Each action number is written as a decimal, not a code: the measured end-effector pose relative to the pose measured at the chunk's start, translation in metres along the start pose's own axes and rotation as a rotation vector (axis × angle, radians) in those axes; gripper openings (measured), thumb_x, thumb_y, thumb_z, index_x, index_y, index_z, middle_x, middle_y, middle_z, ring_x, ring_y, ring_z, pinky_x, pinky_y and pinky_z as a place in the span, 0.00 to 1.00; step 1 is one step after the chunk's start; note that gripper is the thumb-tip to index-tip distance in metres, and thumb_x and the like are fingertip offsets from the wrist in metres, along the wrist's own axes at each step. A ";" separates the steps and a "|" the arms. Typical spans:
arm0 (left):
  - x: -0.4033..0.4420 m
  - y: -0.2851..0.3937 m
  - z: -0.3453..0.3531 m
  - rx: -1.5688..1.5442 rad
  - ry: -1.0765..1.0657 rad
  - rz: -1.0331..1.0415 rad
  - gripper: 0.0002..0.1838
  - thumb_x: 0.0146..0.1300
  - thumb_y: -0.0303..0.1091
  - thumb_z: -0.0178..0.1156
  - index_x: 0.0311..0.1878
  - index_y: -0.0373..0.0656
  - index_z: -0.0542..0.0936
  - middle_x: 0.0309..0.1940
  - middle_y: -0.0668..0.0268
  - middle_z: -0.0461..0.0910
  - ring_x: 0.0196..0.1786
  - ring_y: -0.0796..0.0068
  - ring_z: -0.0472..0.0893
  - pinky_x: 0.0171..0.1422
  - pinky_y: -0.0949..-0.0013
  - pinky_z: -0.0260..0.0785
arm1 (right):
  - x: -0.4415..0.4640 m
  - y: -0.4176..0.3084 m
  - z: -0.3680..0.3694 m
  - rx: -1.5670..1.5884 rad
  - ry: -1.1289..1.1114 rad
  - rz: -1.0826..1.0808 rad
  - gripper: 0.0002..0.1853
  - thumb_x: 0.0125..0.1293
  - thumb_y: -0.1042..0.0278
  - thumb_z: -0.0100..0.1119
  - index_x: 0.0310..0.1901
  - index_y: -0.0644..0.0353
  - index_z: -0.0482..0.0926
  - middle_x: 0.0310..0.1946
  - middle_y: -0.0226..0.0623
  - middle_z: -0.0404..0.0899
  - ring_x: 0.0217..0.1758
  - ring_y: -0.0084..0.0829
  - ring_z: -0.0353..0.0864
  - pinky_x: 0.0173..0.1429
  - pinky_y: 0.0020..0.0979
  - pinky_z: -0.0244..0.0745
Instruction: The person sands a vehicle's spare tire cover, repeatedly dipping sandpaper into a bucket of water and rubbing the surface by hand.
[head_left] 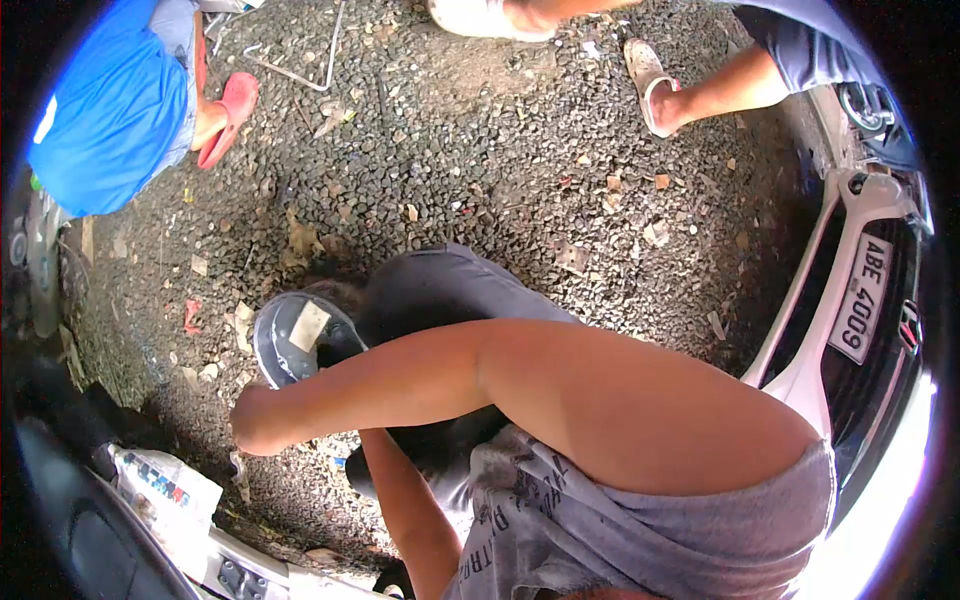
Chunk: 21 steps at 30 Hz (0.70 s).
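Observation:
My right arm reaches across the view, and my right hand (262,420) is bent downward over the gravel at the left. Its back faces me and its fingers are hidden beneath it. Close by is a dark rounded item (282,338) with a pale edge and a cream rectangular patch (309,327); I cannot make out its kind. My left forearm (405,500) passes under the right one, which hides the left hand. My bent leg in dark trousers (450,290) lies just beyond the right forearm.
A white car's front with a number plate (861,300) stands at the right. White and black vehicle bodywork (240,570) and a printed plastic bag (165,495) are at lower left. Two people stand at the top, with a red clog (236,112) and a pale clog (645,75). Litter dots the gravel.

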<state>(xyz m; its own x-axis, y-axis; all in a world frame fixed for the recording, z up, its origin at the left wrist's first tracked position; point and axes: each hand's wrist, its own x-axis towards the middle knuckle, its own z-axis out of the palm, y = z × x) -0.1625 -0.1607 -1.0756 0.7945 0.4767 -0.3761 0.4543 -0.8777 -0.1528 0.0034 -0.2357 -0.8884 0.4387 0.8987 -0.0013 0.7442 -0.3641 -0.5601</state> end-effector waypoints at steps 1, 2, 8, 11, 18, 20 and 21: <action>-0.004 0.000 0.000 0.000 -0.006 0.003 0.36 0.64 0.62 0.59 0.69 0.50 0.71 0.67 0.63 0.73 0.68 0.60 0.73 0.69 0.55 0.66 | -0.007 -0.001 -0.006 0.016 0.008 0.011 0.07 0.55 0.62 0.67 0.36 0.47 0.90 0.38 0.31 0.89 0.45 0.37 0.87 0.39 0.43 0.82; -0.004 0.000 -0.001 0.006 -0.008 0.005 0.36 0.63 0.62 0.59 0.68 0.50 0.71 0.66 0.63 0.73 0.67 0.60 0.73 0.69 0.55 0.66 | -0.011 -0.001 -0.008 0.031 0.015 0.020 0.07 0.56 0.62 0.67 0.36 0.47 0.90 0.38 0.31 0.89 0.45 0.36 0.87 0.39 0.42 0.82; -0.002 -0.001 -0.001 0.022 -0.010 0.005 0.36 0.63 0.62 0.60 0.67 0.50 0.72 0.65 0.62 0.74 0.66 0.60 0.74 0.68 0.55 0.67 | 0.006 -0.001 0.003 0.026 0.003 -0.011 0.08 0.56 0.63 0.67 0.37 0.48 0.90 0.41 0.30 0.89 0.47 0.34 0.87 0.40 0.43 0.82; -0.002 0.000 0.000 0.027 -0.015 0.011 0.36 0.63 0.62 0.60 0.67 0.50 0.72 0.65 0.62 0.74 0.66 0.60 0.74 0.67 0.55 0.67 | 0.009 -0.007 -0.005 -0.069 -0.117 -0.015 0.08 0.58 0.61 0.66 0.37 0.48 0.90 0.41 0.28 0.89 0.47 0.34 0.87 0.43 0.41 0.82; 0.000 0.004 -0.002 0.050 -0.017 0.025 0.35 0.62 0.62 0.60 0.66 0.49 0.73 0.63 0.62 0.75 0.65 0.59 0.75 0.66 0.55 0.68 | 0.016 -0.014 -0.028 -0.393 -0.437 -0.189 0.23 0.63 0.46 0.58 0.55 0.47 0.85 0.62 0.33 0.79 0.63 0.37 0.78 0.67 0.40 0.74; 0.001 0.003 -0.001 0.060 -0.019 0.031 0.35 0.62 0.62 0.61 0.66 0.49 0.73 0.63 0.61 0.75 0.65 0.59 0.75 0.66 0.55 0.69 | 0.020 -0.015 -0.026 -0.391 -0.461 -0.173 0.24 0.64 0.45 0.56 0.57 0.47 0.83 0.63 0.33 0.79 0.64 0.37 0.78 0.68 0.39 0.73; 0.000 0.003 -0.002 0.059 -0.018 0.032 0.35 0.62 0.62 0.61 0.65 0.49 0.74 0.63 0.61 0.76 0.64 0.59 0.76 0.66 0.55 0.69 | 0.019 -0.015 -0.027 -0.390 -0.474 -0.166 0.25 0.64 0.45 0.55 0.59 0.46 0.83 0.63 0.33 0.78 0.65 0.36 0.77 0.69 0.39 0.73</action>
<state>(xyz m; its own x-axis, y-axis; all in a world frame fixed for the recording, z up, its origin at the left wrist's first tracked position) -0.1605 -0.1632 -1.0746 0.8009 0.4479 -0.3975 0.4038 -0.8941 -0.1937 0.0139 -0.2200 -0.8573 0.0972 0.9291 -0.3567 0.9511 -0.1923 -0.2416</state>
